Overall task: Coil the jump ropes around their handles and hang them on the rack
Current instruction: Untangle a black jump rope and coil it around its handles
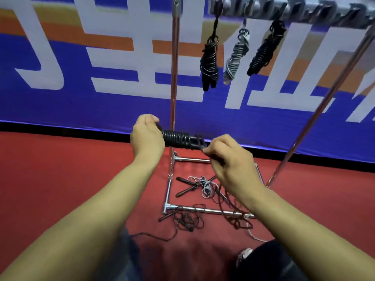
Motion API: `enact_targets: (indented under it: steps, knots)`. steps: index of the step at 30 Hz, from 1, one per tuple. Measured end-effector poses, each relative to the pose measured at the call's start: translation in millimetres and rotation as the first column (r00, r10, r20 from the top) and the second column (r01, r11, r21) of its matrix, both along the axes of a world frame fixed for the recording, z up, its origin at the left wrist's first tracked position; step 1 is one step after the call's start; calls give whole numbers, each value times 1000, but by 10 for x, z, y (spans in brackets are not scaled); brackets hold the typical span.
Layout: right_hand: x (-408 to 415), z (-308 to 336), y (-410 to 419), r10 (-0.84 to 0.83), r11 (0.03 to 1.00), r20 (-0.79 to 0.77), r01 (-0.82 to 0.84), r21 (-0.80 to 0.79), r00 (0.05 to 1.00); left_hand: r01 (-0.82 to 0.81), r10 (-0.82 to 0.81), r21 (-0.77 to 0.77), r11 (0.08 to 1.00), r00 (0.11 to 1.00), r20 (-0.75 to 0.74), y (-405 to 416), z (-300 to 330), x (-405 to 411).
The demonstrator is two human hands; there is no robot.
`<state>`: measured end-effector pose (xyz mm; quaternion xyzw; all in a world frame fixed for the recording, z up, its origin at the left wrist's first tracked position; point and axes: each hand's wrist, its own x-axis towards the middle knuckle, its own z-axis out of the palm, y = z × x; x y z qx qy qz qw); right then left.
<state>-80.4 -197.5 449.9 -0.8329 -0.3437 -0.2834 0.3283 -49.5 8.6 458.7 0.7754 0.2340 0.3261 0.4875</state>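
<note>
Three coiled jump ropes [210, 61] already hang on the rack [284, 9]; a fourth, a black rope bundle [178, 138], is held out level in front of the rack's upright pole [173, 78]. Left hand [147, 136] grips the handle end, right hand [227, 159] pinches the loose cord at the other end — probably finishing the last wraps. Risk: tail not tucked in, coils spring loose when lifted to a hook. More tangled ropes [203, 187] lie on the red floor [60, 179] around the rack base — trailing cord could snag there.
</note>
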Motion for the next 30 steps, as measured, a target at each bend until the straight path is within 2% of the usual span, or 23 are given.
enact_targets:
  steps: [3, 6, 8, 10, 12, 14, 18, 20, 22, 26, 30]
  knots:
    - [83, -449, 10, -76, 990, 50, 81, -115, 996, -28, 33, -171, 985, 999, 28, -122, -220, 139]
    - [182, -815, 48, -117, 992, -64, 113, -55, 991, -60, 63, -284, 957, 998, 3, -186, -505, 287]
    - [218, -1000, 80, -103, 993, -200, 113, 42, 975, -77, 72, -377, 923, 997, -28, -211, -738, 341]
    - [266, -1092, 127, -118, 971, -344, 181, 158, 932, -64, 37, -458, 887, 997, -69, -263, -859, 369]
    - [316, -1111, 193, -59, 919, -551, 261, 295, 832, -39, 5, -459, 887, 997, -75, -320, -866, 409]
    - [337, -1129, 241, 96, 872, -678, 266, 410, 729, -13, -6, -423, 906, 999, -45, -337, -827, 462]
    - [358, -1183, 291, 302, 793, -712, 247, 557, 634, -2, -19, -447, 894, 999, -42, -281, -862, 526]
    - [409, -1176, 296, 371, 753, -752, 297, 587, 545, 6, -54, -471, 882, 995, -89, -279, -910, 506]
    - [459, -1150, 260, 413, 755, -761, 278, 593, 501, 15, -83, -485, 874, 989, -119, -294, -938, 482]
    - [502, -1149, 153, 319, 833, -722, 182, 522, 614, -2, -76, -525, 851, 989, -127, -375, -979, 417]
    - [508, -1202, 152, 461, 743, -720, 218, 633, 519, -4, -88, -587, 809, 988, -128, -559, -1019, 340]
